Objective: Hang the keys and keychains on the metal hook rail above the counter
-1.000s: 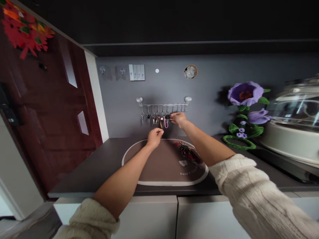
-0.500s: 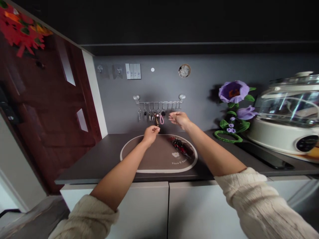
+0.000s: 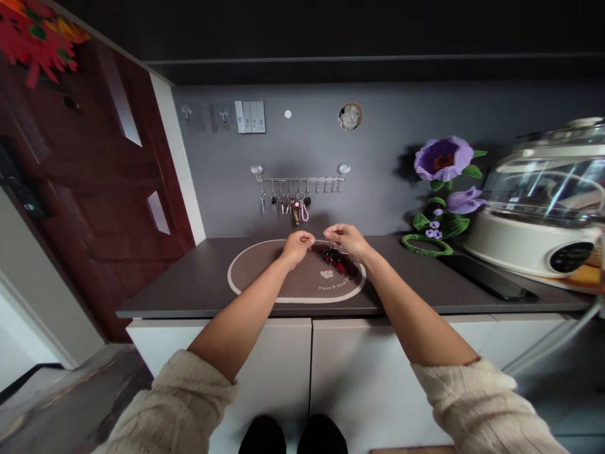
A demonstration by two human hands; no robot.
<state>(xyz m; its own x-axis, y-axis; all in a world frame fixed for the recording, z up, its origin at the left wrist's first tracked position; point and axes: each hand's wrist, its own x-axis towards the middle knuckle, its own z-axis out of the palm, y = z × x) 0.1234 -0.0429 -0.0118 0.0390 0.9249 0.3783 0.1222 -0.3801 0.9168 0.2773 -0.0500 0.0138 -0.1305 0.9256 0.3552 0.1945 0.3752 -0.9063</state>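
Observation:
My left hand (image 3: 297,248) is over the mat with thumb and fingers pinched together; whatever they hold, if anything, is too small to make out. Close by on the right, my right hand (image 3: 347,240) is also closed in a pinch, just above a bunch of keys (image 3: 341,262) with dark and red parts. The bunch lies on the brown oval mat (image 3: 265,277) with its pale rim. Behind the hands, a metal hook rail (image 3: 302,180) on the wall carries several keys, a brown tag (image 3: 296,213) and a pink loop (image 3: 305,211). Its right-hand hooks bear nothing.
Purple knitted flowers (image 3: 443,161) stand on the right of the counter, beside a white appliance with a clear cover (image 3: 529,233). A black phone-like slab (image 3: 489,277) lies before them. A dark cabinet overhangs above; a red-brown door (image 3: 94,189) is at left.
Both hands have come down from near the hook rail to just above the mat and drawn closer together. The view has tilted down slightly.

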